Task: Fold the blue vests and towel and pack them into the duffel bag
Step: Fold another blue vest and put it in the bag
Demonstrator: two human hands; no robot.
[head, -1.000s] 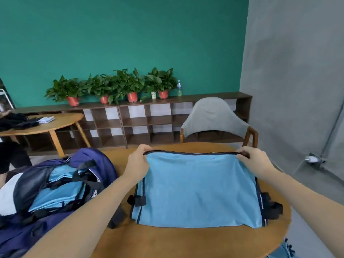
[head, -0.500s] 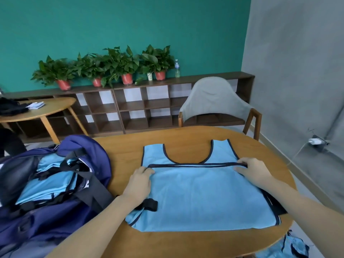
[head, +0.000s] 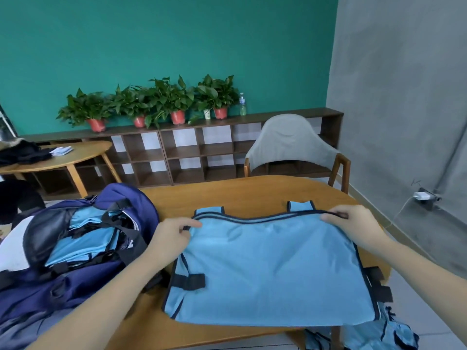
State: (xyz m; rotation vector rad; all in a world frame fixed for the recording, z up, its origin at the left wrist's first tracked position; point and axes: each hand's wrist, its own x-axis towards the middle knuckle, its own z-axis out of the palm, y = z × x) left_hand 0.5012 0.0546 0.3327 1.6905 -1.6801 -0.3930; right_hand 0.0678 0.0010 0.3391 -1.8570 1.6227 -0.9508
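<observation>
Hands: I see two, left hand [head: 168,242] and right hand [head: 353,227]
Duffel bag [head: 75,281]: one
Tables: two
Chair [head: 290,145]: one
Red plant pots: four
Bottle [head: 242,104]: one

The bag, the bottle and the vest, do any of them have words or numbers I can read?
No text can be read anywhere.
Duffel bag: a white mark by its strap, too blurred to read.
Bottle on the shelf: label too small to read.
Vest: plain blue, no print showing.

You won't find any readable text here; the white marks on the duffel bag [head: 75,281] at 9 o'clock are too blurred.
</observation>
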